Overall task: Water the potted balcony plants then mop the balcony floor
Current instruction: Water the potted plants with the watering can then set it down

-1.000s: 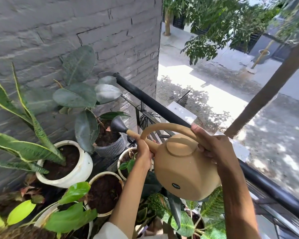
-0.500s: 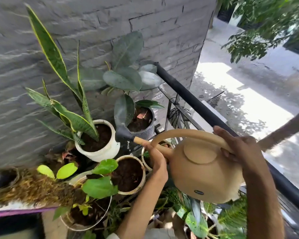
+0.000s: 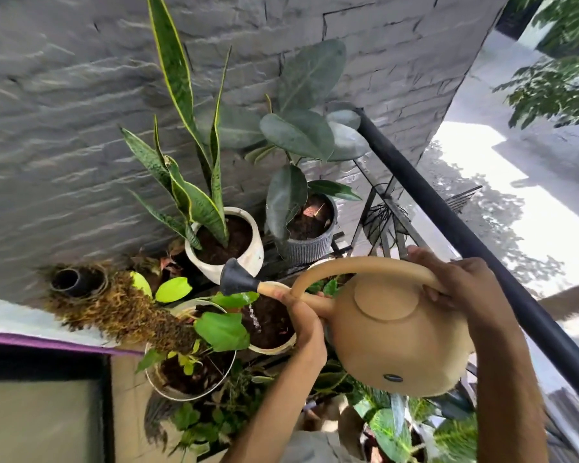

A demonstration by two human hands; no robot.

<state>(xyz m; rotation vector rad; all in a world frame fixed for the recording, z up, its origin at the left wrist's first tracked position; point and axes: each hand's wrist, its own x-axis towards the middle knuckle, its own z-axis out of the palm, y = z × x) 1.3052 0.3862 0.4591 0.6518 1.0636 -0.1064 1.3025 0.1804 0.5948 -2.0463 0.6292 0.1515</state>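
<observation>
While our right hand [image 3: 462,289] curls round the arched handle of the tan watering can [image 3: 398,339] at centre right of the frame, our left hand [image 3: 306,324] grips its spout from below. Water drops fall from the black rose [image 3: 236,279] toward a soil-filled pot [image 3: 271,324], whose near rim our left hand hides. Plants along the bottom edge are cut off.

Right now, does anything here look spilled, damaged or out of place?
One oddity: a moss pole leans nearly flat from the pothos pot toward the wall instead of standing upright. Water from the watering can falls into a pot, not spilled.
</observation>
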